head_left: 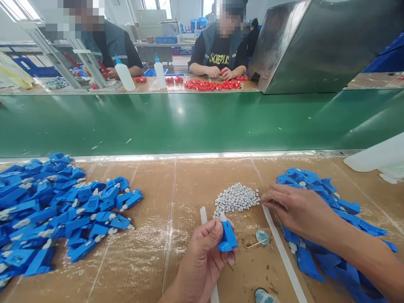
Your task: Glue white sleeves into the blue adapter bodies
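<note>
My left hand [205, 248] is closed around a blue plastic part [227, 235] with a white tip that points up and away from me. Just beyond it lies a heap of small grey-white pieces [236, 198]. At the right edge of that heap, my right hand [284, 202] has its thumb and fingertips pinched together; whatever may be between them is too small to make out. Under my right forearm spreads a pile of blue plastic parts [311, 263]. A small round dab of pale blue stuff [262, 237], with a thin stick across it, sits right of my left hand.
A large pile of blue parts with white tips [78, 210] covers the left side. Beyond the table runs a green conveyor belt [176, 122]. Two people work across it with red parts [214, 85] and white bottles [125, 76]. A white bottle [375, 158] lies at right.
</note>
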Action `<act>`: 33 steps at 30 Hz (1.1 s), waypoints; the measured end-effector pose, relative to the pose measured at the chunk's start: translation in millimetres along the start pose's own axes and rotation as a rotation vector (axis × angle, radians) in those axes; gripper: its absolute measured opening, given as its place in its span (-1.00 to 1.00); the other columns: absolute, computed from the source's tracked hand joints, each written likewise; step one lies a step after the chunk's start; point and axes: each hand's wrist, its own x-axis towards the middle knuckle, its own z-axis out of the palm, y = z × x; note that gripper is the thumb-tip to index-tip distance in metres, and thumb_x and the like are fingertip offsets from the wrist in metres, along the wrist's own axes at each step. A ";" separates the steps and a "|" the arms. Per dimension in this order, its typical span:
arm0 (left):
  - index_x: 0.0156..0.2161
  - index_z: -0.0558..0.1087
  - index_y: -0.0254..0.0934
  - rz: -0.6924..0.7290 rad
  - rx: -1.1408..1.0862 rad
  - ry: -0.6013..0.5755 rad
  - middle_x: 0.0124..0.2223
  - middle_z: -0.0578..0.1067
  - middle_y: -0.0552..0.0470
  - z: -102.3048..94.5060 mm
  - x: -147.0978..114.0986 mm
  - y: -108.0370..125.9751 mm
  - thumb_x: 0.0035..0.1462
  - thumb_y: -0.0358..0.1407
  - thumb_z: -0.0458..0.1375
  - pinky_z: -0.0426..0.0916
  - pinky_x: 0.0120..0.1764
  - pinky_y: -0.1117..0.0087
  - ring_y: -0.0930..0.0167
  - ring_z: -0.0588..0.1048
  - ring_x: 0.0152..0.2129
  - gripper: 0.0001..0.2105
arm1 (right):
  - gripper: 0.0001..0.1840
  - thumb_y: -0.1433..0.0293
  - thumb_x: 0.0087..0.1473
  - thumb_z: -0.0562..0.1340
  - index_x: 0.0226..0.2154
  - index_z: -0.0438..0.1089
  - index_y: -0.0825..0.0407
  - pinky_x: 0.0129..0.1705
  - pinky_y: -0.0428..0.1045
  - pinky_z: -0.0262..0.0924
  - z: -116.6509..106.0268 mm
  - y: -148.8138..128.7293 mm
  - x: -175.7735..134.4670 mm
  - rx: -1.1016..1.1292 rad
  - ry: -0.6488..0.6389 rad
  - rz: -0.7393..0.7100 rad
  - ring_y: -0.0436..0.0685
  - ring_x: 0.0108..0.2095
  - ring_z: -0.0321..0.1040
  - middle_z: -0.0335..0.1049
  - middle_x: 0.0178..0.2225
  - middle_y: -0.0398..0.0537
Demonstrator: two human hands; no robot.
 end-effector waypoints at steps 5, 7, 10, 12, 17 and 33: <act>-0.22 0.68 -0.41 -0.002 -0.014 0.018 -0.39 0.53 0.00 3.8 0.9 0.0 0.02 -0.04 0.63 0.41 -0.46 0.55 0.52 0.48 -0.49 -0.55 | -0.68 0.43 0.49 0.13 -0.22 0.59 -0.04 -0.31 0.02 0.28 1.1 -4.1 2.6 0.028 -0.089 -0.044 0.19 -0.32 0.56 0.57 -0.31 -0.03; -0.21 0.68 -0.41 -0.002 -0.022 0.025 -0.39 0.54 0.01 4.3 1.1 0.3 -0.01 -0.04 0.64 0.41 -0.46 0.55 0.52 0.48 -0.50 -0.53 | -0.67 0.43 0.48 0.13 -0.24 0.59 -0.04 -0.31 0.03 0.27 4.0 -6.1 5.3 0.036 -0.112 -0.038 0.20 -0.34 0.55 0.55 -0.32 -0.03; -0.23 0.68 -0.42 -0.001 -0.025 0.018 -0.40 0.53 0.00 4.0 1.0 0.6 -0.02 -0.04 0.65 0.42 -0.46 0.55 0.51 0.50 -0.51 -0.53 | -0.68 0.45 0.42 0.16 -0.32 0.57 -0.04 -0.35 0.04 0.21 6.8 -8.5 10.1 0.057 -0.144 -0.018 0.21 -0.39 0.51 0.53 -0.36 -0.02; -0.23 0.68 -0.42 0.004 -0.019 0.013 -0.39 0.54 0.00 3.8 0.9 0.5 -0.02 -0.04 0.64 0.41 -0.47 0.55 0.52 0.50 -0.51 -0.53 | -0.70 0.48 0.37 0.17 -0.37 0.52 -0.03 -0.37 0.04 0.18 4.0 -11.0 12.7 0.087 -0.163 -0.002 0.20 -0.43 0.46 0.52 -0.38 -0.01; -0.21 0.68 -0.40 0.017 0.014 -0.004 -0.38 0.53 0.01 4.2 -0.4 -0.5 0.03 -0.01 0.61 0.41 -0.45 0.55 0.53 0.48 -0.51 -0.54 | -0.68 0.36 0.44 0.14 -0.38 0.44 -0.05 -0.42 -0.01 0.28 -23.3 -27.8 8.9 0.266 -0.154 0.085 0.12 -0.47 0.42 0.48 -0.46 -0.10; -0.21 0.68 -0.37 0.078 0.134 -0.094 -0.36 0.49 0.02 3.4 -3.6 -8.6 0.11 0.05 0.55 0.40 -0.43 0.53 0.52 0.41 -0.50 -0.54 | -0.57 0.04 0.09 0.63 -0.38 0.63 0.05 -0.44 -0.15 0.34 -11.9 -91.3 -5.4 1.559 -0.153 0.621 -0.01 -0.48 0.45 0.59 -0.47 -0.08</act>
